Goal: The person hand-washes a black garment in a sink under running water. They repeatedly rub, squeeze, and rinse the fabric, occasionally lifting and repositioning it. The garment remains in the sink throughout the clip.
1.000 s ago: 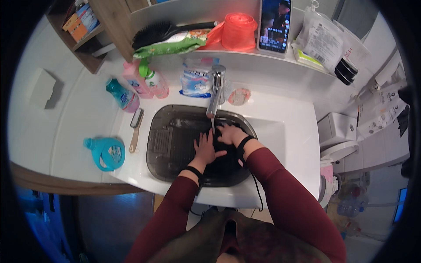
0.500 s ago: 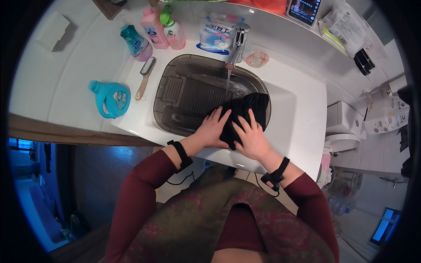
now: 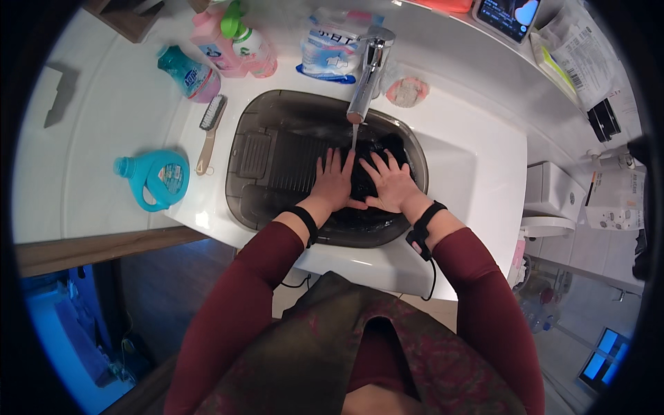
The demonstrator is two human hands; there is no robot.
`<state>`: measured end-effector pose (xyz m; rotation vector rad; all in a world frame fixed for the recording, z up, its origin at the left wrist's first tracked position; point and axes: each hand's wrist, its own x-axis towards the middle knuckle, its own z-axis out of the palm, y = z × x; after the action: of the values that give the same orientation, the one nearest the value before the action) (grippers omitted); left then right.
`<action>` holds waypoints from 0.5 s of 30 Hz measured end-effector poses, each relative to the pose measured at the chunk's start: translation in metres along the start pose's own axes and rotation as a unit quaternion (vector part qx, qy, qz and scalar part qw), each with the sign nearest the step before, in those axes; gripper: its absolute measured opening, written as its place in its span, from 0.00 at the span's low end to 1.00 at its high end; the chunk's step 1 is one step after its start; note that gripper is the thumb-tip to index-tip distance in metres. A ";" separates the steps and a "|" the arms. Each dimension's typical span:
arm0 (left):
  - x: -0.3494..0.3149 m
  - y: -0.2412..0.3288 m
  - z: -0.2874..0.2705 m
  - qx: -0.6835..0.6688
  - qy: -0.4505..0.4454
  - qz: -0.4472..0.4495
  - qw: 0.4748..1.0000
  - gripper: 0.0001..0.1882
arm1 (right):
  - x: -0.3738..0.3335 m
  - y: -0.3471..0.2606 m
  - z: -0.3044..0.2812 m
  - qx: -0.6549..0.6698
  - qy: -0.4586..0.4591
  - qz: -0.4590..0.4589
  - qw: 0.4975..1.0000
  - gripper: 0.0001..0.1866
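A dark translucent basin (image 3: pixel 238 200) with a ribbed washboard (image 3: pixel 294 162) moulded in stands in the white sink. Black cloth (image 3: pixel 361 183) lies wet in its right half. My left hand (image 3: pixel 334 181) rests on the left part of the cloth, fingers stretched out and pointing away from me. On the right part, my right hand (image 3: pixel 391 183) presses down with its fingers spread. The two thumbs nearly meet. From the chrome tap (image 3: pixel 370 76) a stream of water falls close to my left fingertips. How the cloth is folded under the palms is hidden.
Left of the basin lie a scrub brush (image 3: pixel 209 135) and a teal detergent jug (image 3: pixel 158 178). Behind stand a teal-and-pink bottle (image 3: pixel 188 75), pink bottles (image 3: pixel 254 52) and a detergent bag (image 3: pixel 335 45). A soap dish (image 3: pixel 408 92) sits beside the tap; a phone (image 3: pixel 508 15) stands on the shelf.
Both hands have moved the black cloth from the basin's near right rim down into the basin. The cloth now lies lower and flatter, under the hands. My view has shifted slightly.
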<state>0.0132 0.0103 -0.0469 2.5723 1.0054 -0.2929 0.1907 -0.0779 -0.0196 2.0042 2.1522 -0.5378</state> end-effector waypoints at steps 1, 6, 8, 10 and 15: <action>0.003 -0.001 -0.001 -0.011 -0.008 -0.007 1.000 0.77 | 0.007 0.004 -0.006 0.006 -0.020 -0.001 1.000 0.52; 0.012 -0.005 -0.004 -0.028 -0.010 -0.017 0.999 0.75 | 0.032 0.017 -0.023 0.085 -0.075 0.005 0.993 0.51; 0.010 -0.004 -0.004 -0.024 0.006 -0.012 1.000 0.75 | 0.029 0.015 -0.019 0.086 -0.044 0.017 0.995 0.50; 0.005 -0.002 -0.002 -0.022 0.009 -0.010 1.000 0.75 | 0.014 0.009 -0.010 0.075 0.001 0.024 0.997 0.50; -0.018 0.005 0.000 -0.011 0.019 0.009 1.000 0.75 | -0.038 -0.032 0.014 0.027 0.144 0.084 0.986 0.51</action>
<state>0.0033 -0.0042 -0.0398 2.5752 0.9928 -0.2285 0.1609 -0.1201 -0.0144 2.3953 2.1071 -0.3012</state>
